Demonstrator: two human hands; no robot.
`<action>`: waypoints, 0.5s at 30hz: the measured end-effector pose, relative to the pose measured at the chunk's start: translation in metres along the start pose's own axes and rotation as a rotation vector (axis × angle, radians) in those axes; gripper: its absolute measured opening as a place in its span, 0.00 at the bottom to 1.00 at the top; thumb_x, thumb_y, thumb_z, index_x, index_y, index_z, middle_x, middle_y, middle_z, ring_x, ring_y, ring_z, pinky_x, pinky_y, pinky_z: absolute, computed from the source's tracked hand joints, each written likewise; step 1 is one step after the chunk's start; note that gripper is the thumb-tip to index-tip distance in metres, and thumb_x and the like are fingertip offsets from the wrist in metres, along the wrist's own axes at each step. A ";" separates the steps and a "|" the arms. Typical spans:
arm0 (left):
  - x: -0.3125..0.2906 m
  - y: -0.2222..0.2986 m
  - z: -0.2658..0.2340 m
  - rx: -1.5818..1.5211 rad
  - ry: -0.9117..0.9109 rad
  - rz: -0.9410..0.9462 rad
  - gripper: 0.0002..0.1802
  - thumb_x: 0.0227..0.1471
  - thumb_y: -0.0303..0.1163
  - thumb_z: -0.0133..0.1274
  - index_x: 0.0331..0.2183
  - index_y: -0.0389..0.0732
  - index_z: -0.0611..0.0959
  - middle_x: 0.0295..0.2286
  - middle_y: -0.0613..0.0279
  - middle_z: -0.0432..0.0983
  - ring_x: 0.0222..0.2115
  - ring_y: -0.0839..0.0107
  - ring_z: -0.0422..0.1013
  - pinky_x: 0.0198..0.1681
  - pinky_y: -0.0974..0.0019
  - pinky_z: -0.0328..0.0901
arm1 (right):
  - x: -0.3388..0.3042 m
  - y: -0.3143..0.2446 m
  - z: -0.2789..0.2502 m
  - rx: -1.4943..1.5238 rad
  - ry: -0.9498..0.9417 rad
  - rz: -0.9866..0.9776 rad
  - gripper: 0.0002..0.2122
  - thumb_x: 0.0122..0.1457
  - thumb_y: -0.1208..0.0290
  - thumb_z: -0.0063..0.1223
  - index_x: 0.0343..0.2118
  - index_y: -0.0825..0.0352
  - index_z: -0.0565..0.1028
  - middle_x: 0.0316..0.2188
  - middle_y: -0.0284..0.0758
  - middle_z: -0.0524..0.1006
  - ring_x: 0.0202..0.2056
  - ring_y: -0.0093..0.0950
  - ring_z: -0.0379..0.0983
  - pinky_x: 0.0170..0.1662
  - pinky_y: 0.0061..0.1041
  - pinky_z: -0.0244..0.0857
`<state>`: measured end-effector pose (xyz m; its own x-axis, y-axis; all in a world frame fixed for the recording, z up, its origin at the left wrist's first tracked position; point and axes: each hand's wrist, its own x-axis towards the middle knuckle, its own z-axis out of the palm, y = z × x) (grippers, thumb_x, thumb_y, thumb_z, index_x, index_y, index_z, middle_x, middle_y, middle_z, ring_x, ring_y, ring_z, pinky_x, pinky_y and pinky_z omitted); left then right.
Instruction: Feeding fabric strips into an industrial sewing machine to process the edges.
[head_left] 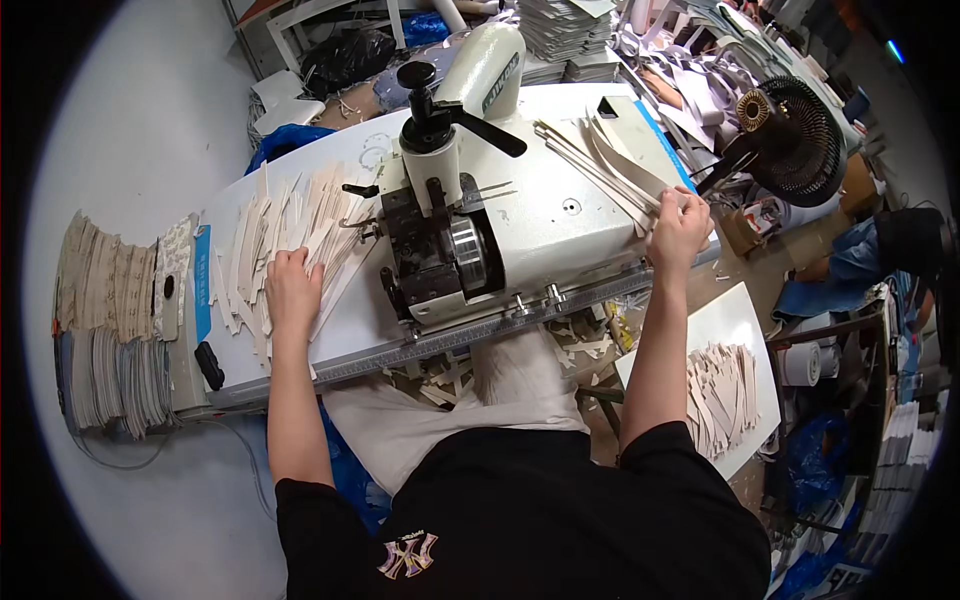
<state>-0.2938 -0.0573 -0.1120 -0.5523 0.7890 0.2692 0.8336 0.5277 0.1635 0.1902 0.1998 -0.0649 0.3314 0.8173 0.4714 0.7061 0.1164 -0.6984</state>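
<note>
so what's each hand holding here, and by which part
Right hand grips the near ends of the long pale strips. Left hand lies flat on the pile of cut strips, holding nothing.

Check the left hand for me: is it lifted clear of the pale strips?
No, the left hand lies flat on the spread of pale strips on the white machine table.

Cream strips (290, 225), white machine (540, 215) with black knob (416, 75), black fan (800, 140), blue bag (285, 140)
</note>
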 end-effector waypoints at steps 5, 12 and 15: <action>0.000 0.006 -0.008 -0.040 -0.042 -0.006 0.22 0.58 0.41 0.66 0.51 0.40 0.87 0.46 0.53 0.78 0.50 0.52 0.73 0.56 0.51 0.68 | 0.019 0.032 -0.001 -0.026 0.040 0.039 0.15 0.68 0.58 0.55 0.46 0.64 0.83 0.54 0.37 0.77 0.60 0.41 0.64 0.67 0.48 0.48; 0.002 0.015 0.001 -0.016 0.067 -0.034 0.25 0.56 0.41 0.68 0.52 0.40 0.86 0.51 0.52 0.78 0.52 0.50 0.73 0.56 0.52 0.68 | 0.057 0.077 -0.006 -0.254 -0.126 0.170 0.22 0.66 0.45 0.53 0.48 0.59 0.85 0.60 0.38 0.78 0.65 0.44 0.65 0.69 0.55 0.48; 0.000 0.008 0.005 0.032 0.092 -0.090 0.22 0.57 0.39 0.66 0.51 0.41 0.86 0.51 0.52 0.80 0.53 0.51 0.73 0.57 0.52 0.67 | 0.057 0.068 -0.018 -0.383 -0.121 0.026 0.24 0.66 0.42 0.52 0.50 0.57 0.84 0.60 0.37 0.77 0.64 0.45 0.66 0.68 0.56 0.49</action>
<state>-0.2866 -0.0513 -0.1159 -0.6204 0.7064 0.3409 0.7787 0.6065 0.1606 0.2686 0.2442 -0.0764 0.2923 0.8802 0.3739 0.8881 -0.1049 -0.4475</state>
